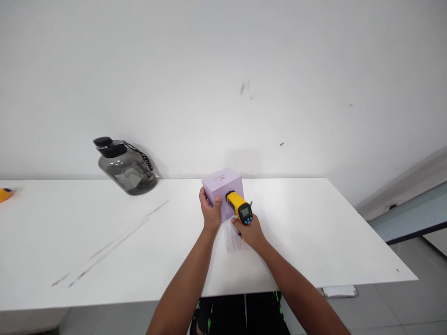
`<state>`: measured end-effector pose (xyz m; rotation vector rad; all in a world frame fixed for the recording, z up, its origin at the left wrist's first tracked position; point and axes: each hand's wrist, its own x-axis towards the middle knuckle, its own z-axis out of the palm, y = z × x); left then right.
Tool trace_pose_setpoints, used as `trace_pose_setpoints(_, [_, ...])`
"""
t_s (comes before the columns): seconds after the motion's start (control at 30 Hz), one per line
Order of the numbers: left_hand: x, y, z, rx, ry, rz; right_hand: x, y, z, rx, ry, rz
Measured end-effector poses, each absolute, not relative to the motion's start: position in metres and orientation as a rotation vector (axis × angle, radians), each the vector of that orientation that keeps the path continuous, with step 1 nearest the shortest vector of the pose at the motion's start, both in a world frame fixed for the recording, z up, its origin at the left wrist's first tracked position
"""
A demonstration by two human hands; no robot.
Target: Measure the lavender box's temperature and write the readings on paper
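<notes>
My left hand (210, 211) grips the left side of a lilac box (218, 188), its thumb on the near face and its fingers around the side. The box is tilted, with small gold print on top. In my right hand (253, 232) is a yellow and black infrared thermometer (238, 204), its nose pointed at the box's near face, very close to it. I cannot tell whether they touch. A small dark tip pokes out beside the thermometer, too small to name. Below the hands, a pale sheet with a faint grid pattern (232, 239) lies on the table.
A grey see-through water bottle (129, 170) with a black lid and strap stands at the back left of the white table (307, 232). Part of an orange thing (5, 194) shows at the left edge. A white wall (209, 93) rises behind the table.
</notes>
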<state>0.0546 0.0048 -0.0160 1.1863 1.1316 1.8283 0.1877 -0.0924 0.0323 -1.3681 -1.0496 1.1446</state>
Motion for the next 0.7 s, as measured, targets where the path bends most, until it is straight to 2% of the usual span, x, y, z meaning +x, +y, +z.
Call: trace_pose_setpoints(0.7, [0.0509,0.0025,-0.0134,1.253,1.202,1.802,0.1853,-0.0890,0.0283,-1.329,-1.001,1.220])
